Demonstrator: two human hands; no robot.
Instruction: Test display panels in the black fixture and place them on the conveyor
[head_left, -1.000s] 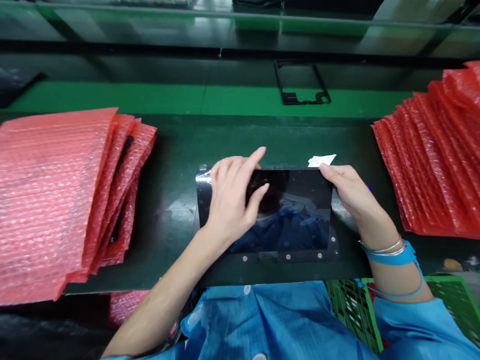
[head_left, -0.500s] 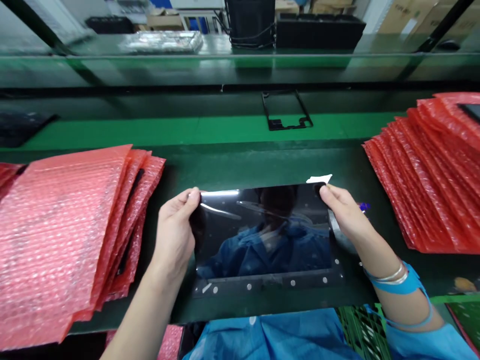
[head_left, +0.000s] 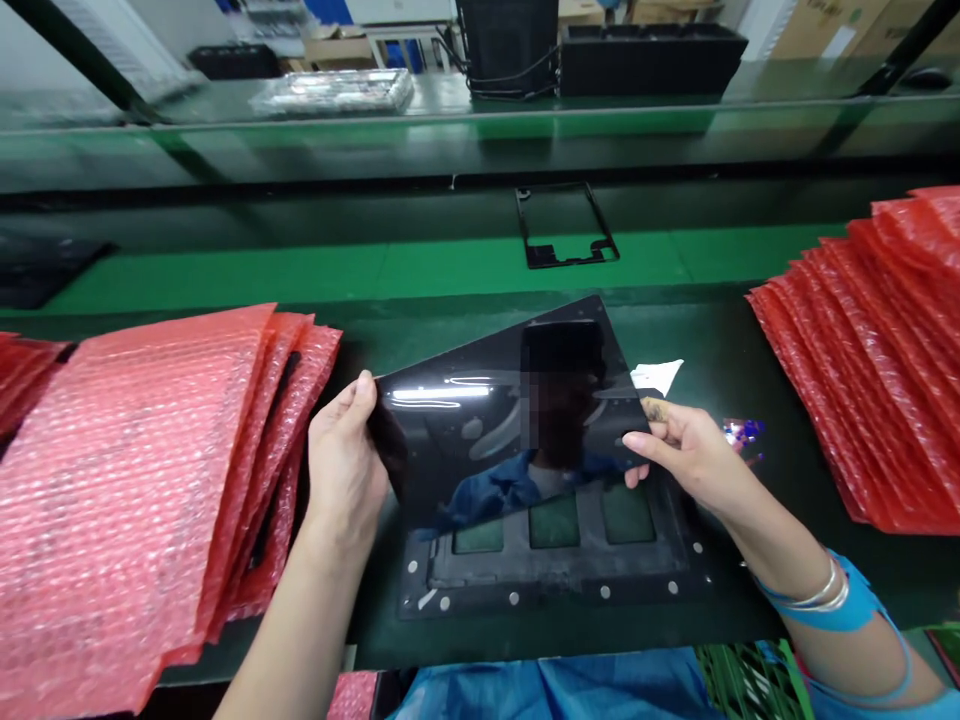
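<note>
You've just tipped the panel point(head_left: 495, 400) up off the jig point(head_left: 555, 575), left hand point(head_left: 341, 465) and right hand point(head_left: 686, 455) fingers pinching its side edges.

Glossy black panel point(head_left: 480, 430), reflective, tilted in the air, above black studded jig frame point(head_left: 555, 578) lying flat

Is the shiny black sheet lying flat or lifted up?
Lifted up: left hand and right hand hold the sheet tilted above the black tray.
</note>
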